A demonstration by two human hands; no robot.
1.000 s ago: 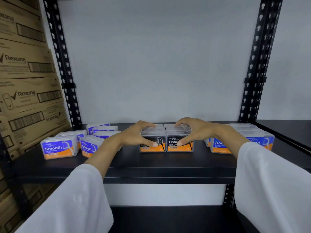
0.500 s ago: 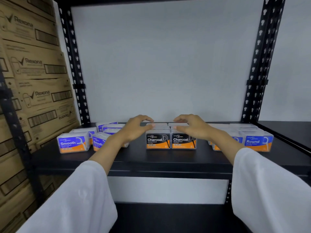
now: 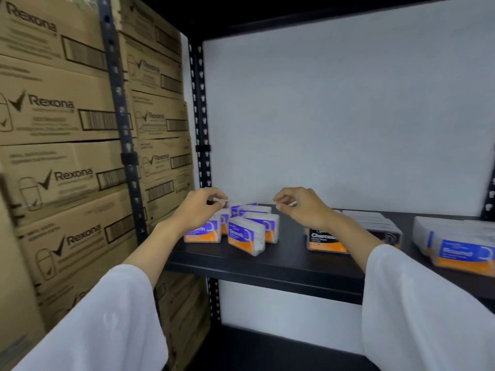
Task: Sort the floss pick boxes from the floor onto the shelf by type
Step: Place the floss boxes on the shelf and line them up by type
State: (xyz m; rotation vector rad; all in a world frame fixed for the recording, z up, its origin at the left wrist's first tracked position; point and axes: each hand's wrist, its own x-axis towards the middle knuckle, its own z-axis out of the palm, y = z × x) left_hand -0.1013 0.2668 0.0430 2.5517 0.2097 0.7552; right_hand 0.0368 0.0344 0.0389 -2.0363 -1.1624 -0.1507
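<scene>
On the black shelf [image 3: 281,266], the Smooth floss pick boxes [image 3: 245,238] cluster at centre-left of the frame, about five visible; the front one sits skewed, its long axis angled toward lower right, label facing front-left. The Charcoal boxes [image 3: 322,241] stand at centre-right, labels forward, count unclear behind the right arm. The Round boxes [image 3: 463,254] lie at the far right edge, blurred. Half a second ago both hands hovered over the Charcoal pair; now the left hand [image 3: 199,211] and right hand [image 3: 302,207] hang above the Smooth group, fingers loosely curled, holding nothing. Rexona cartons [image 3: 56,124] fill the left.
</scene>
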